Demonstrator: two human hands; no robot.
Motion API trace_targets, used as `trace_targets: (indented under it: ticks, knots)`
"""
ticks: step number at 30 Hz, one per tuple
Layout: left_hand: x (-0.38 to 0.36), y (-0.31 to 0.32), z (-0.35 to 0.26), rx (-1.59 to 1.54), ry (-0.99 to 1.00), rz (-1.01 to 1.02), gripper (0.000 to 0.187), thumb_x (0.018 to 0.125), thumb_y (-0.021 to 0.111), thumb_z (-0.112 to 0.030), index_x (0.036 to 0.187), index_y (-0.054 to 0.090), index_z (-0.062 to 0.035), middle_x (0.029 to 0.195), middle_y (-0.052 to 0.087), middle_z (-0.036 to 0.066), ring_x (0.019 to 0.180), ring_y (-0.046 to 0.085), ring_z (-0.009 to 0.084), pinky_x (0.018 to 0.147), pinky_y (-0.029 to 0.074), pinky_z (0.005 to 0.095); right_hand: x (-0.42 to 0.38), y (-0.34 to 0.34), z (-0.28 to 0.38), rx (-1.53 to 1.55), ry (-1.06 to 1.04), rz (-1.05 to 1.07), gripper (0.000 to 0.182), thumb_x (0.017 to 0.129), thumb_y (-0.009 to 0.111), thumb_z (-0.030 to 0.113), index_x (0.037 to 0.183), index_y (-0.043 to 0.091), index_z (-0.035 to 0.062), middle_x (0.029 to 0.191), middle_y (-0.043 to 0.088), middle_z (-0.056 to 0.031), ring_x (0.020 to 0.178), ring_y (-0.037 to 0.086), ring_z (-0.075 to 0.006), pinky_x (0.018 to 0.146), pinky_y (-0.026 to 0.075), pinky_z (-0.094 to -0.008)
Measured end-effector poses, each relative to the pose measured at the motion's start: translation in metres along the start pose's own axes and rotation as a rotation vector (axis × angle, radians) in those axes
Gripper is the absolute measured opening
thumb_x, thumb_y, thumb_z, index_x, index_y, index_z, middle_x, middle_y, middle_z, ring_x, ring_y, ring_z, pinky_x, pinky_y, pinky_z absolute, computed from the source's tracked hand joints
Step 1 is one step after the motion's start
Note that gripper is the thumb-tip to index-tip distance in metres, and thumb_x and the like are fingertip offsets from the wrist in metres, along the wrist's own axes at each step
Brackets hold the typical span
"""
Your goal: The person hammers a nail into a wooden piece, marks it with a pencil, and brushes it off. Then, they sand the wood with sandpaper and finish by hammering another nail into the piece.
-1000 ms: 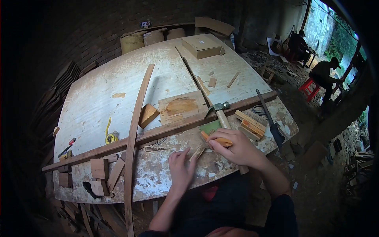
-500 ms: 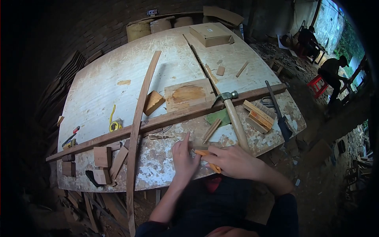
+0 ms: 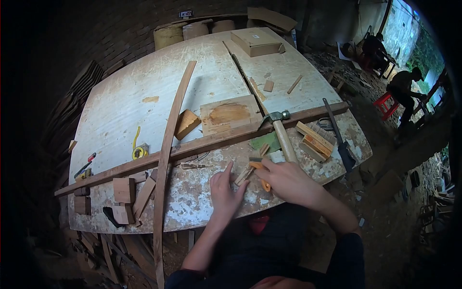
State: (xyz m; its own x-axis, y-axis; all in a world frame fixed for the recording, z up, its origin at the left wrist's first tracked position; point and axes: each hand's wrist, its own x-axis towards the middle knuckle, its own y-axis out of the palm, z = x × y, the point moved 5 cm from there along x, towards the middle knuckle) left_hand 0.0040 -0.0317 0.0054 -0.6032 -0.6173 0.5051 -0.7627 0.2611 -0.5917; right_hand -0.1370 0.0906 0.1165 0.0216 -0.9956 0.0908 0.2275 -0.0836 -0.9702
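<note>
My left hand (image 3: 223,195) is at the near edge of the workbench, holding the lower end of a narrow wooden strip (image 3: 244,176) against the thumb, index finger stretched forward. The strip slants away to the upper right, partly covered. My right hand (image 3: 288,182) is closed round an orange-handled tool (image 3: 265,185); a flat grey part of it lies across the strip. The exact kind of tool is hidden by my fingers. A hammer (image 3: 284,137) lies just beyond, its handle running under my right hand. A green piece (image 3: 267,141) lies beyond the strip.
A long wooden bar (image 3: 211,143) crosses the workbench (image 3: 115,103), with a curved slat (image 3: 172,125) over it. Wood blocks (image 3: 124,191) and a tape measure (image 3: 139,152) are left; a stack of wood pieces (image 3: 315,143) and a dark-handled long tool (image 3: 339,139) right. Another person (image 3: 405,91) sits farther off.
My right hand has moved up and right with the orange-handled tool, which has turned and uncovered the strip's lower end. My left hand stays almost in place.
</note>
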Motion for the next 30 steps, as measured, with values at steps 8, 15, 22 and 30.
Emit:
trace_targets:
  ticks: [8, 15, 22, 30]
  knots:
    - [-0.002, 0.000, 0.000, -0.008, -0.057, 0.032, 0.082, 0.080, 0.097, -0.017, 0.153, 0.062, -0.0070, 0.098, 0.072, 0.007, 0.103, 0.067, 0.0304, 0.104, 0.049, 0.0458, 0.004, -0.009, -0.008, 0.078, 0.038, 0.089, 0.032, 0.095, 0.071, 0.011, 0.126, 0.070, 0.0008, 0.118, 0.068, -0.0197, 0.093, 0.077, -0.0412, 0.083, 0.062, -0.0509]
    - [0.000, -0.001, -0.001, 0.006, -0.062, 0.039, 0.074, 0.080, 0.097, -0.018, 0.147, 0.067, -0.0066, 0.098, 0.073, 0.008, 0.101, 0.068, 0.0296, 0.102, 0.049, 0.0448, 0.005, -0.016, -0.016, 0.091, 0.069, 0.002, 0.028, 0.097, 0.073, 0.016, 0.121, 0.070, 0.0016, 0.115, 0.068, -0.0174, 0.095, 0.076, -0.0405, 0.085, 0.061, -0.0508]
    - [0.002, -0.003, -0.004, -0.014, -0.041, 0.021, 0.064, 0.080, 0.096, -0.019, 0.139, 0.072, -0.0067, 0.097, 0.074, 0.009, 0.098, 0.069, 0.0305, 0.099, 0.050, 0.0454, 0.006, -0.025, -0.013, 0.130, 0.062, -0.038, 0.025, 0.097, 0.073, 0.016, 0.116, 0.070, -0.0002, 0.114, 0.069, -0.0224, 0.095, 0.077, -0.0411, 0.084, 0.063, -0.0507]
    - [0.007, -0.007, -0.009, -0.077, 0.012, 0.025, 0.026, 0.089, 0.089, -0.015, 0.112, 0.083, -0.0047, 0.095, 0.075, 0.012, 0.095, 0.071, 0.0345, 0.097, 0.051, 0.0448, 0.009, -0.026, -0.014, 0.256, 0.026, 0.069, 0.032, 0.109, 0.065, 0.030, 0.133, 0.072, 0.0097, 0.105, 0.067, -0.0147, 0.091, 0.072, -0.0385, 0.082, 0.057, -0.0498]
